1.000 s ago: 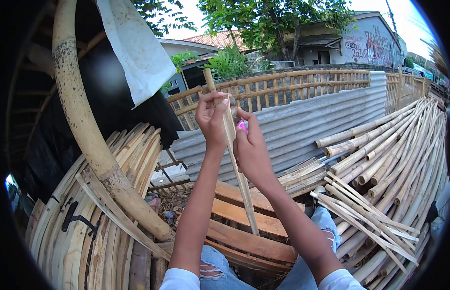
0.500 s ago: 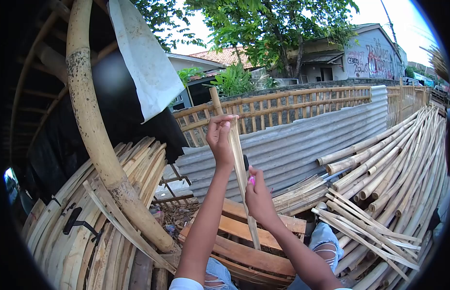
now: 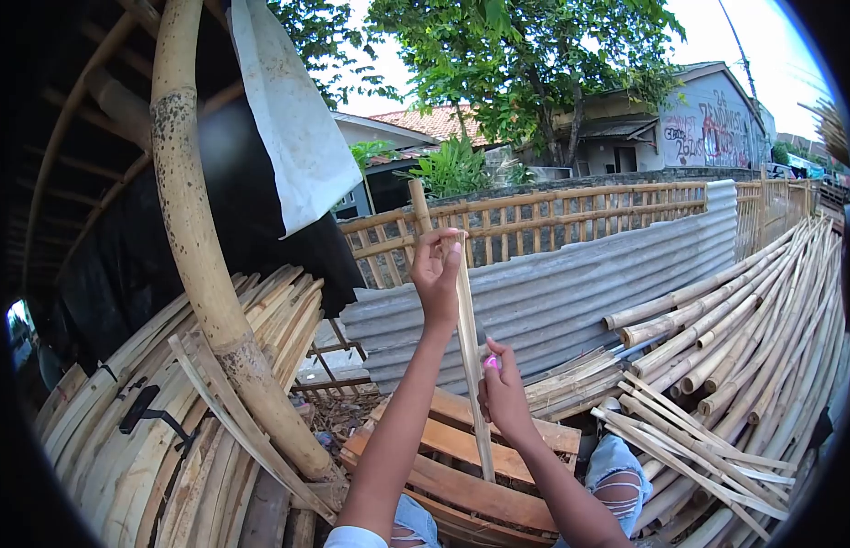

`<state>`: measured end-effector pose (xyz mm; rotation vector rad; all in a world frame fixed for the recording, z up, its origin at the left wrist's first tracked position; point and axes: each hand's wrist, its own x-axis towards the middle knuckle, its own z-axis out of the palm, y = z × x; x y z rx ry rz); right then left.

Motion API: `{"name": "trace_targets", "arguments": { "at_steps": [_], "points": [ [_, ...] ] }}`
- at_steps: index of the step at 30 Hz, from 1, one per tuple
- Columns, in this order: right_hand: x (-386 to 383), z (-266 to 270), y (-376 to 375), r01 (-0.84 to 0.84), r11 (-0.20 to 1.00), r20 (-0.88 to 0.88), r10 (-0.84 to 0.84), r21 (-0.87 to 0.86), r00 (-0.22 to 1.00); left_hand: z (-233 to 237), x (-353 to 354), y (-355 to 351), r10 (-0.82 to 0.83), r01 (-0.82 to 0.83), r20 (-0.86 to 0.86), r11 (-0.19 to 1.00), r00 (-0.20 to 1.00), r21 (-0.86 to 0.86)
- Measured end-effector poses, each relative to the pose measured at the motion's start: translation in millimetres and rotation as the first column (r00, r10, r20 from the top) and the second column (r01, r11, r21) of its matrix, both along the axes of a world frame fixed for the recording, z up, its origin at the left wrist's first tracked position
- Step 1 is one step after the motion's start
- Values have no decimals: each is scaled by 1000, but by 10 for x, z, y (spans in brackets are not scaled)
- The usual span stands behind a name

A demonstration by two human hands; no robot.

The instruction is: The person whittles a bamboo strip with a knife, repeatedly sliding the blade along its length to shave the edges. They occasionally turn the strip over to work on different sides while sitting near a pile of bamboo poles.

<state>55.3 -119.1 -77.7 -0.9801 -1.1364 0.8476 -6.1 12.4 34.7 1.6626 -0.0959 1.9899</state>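
Left hand raised at centre, fingers pinched closed round the upper part of a thin bamboo strip, which stands nearly upright with its lower end over the wooden pallet near the person's knees. Right hand, lower and just right of the strip, closed round a pink-handled tool held against the strip's edge; the blade cannot be made out. Surroundings: thick bamboo pole and split slats at left, corrugated sheet behind, stacked bamboo canes at right.
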Motion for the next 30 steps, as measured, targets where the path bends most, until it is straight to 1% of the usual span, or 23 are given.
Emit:
{"name": "trace_targets", "arguments": {
  "at_steps": [2, 4, 5, 6, 8, 9, 10, 11, 12, 13, 14, 16, 17, 19, 20, 22, 23, 24, 25, 26, 27, 28, 30],
  "points": [
    [14, 99, 43, 6, 1000, 19, -6, -22, 1000, -30, 26, 6, -38, 37, -18, 999, 999, -35],
    [6, 270, 99, 98, 971, 110, -125, 218, 986, -32, 61, -25, -71, 71, -4, 996, 997, -52],
    [29, 365, 59, 78, 975, 103, -101, 209, 989, -25, 78, -58, -42, 42, -3, 999, 999, -23],
    [16, 243, 119, 82, 976, 99, -103, 201, 990, -15, 83, -96, -12, 12, -1, 1000, 1000, 3],
    [-65, -266, 171, 222, 964, 226, -252, 149, 941, -2, 31, -134, -12, 10, -21, 998, 1000, -61],
    [-84, -421, 6, 169, 983, 223, -150, -69, 963, -1, 5, -126, -10, 7, -30, 994, 1000, -106],
    [-71, -667, -64, 172, 981, 235, -147, -90, 961, -11, -17, -97, -12, 10, -21, 992, 1000, -128],
    [-34, -938, -73, 100, 973, 174, -64, -206, 983, -9, -31, -56, -5, 3, -26, 995, 1000, -102],
    [-25, -919, -136, 23, 951, 100, 8, -310, 995, 14, -17, -44, 1, -4, -32, 998, 999, -69],
    [4, -863, -158, -70, 927, -41, 59, -369, 997, 22, 8, -45, 51, -52, -45, 998, 998, -27],
    [26, -774, -134, -69, 922, -42, 58, -382, 997, 20, 49, -50, 50, -52, -46, 998, 998, -40],
    [-10, -421, -129, 15, 985, -60, -25, -170, 998, 50, 135, -188, -39, 41, 55, 998, 998, -50],
    [-25, -310, -144, 14, 982, -65, -27, -188, 998, 45, 165, -191, -29, 32, 58, 998, 998, -47],
    [-44, -209, -179, 22, 995, -90, -30, -97, 995, 14, 152, -122, -2, 3, 17, 999, 1000, -44],
    [-63, -473, -155, 19, 993, -95, -30, -118, 995, -5, 133, -84, 24, -25, -26, 999, 999, -21],
    [-118, -1443, -54, 202, 968, 130, -184, -151, 974, 32, 102, -110, 49, -49, -27, 999, 998, -22],
    [-138, -1790, -103, 178, 944, 85, -160, -277, 983, 44, 86, -147, 44, -44, -31, 999, 999, -16],
    [-123, -1862, -203, 180, 934, 75, -164, -310, 984, 28, 76, -176, 36, -36, -39, 999, 999, -17],
    [-85, -1816, -284, 23, 907, -114, -78, -422, 990, 9, 73, -166, 32, -32, -30, 999, 999, -1],
    [-16, -1738, -320, -142, 862, -308, -17, -487, 951, 14, 78, -145, 24, -24, -17, 999, 1000, 22],
    [-12, -1484, -327, -111, 910, -263, 3, -398, 965, 11, 74, -119, 39, -38, -27, 998, 999, 51],
    [-1, -1263, -308, -129, 948, -288, 42, -291, 957, 8, 73, -125, 6, -6, -19, 999, 1000, 32],
    [-3, -870, -346, -33, 971, -150, -3, -238, 989, -6, 79, -67, -28, 29, -6, 999, 1000, 37]
  ]
}}
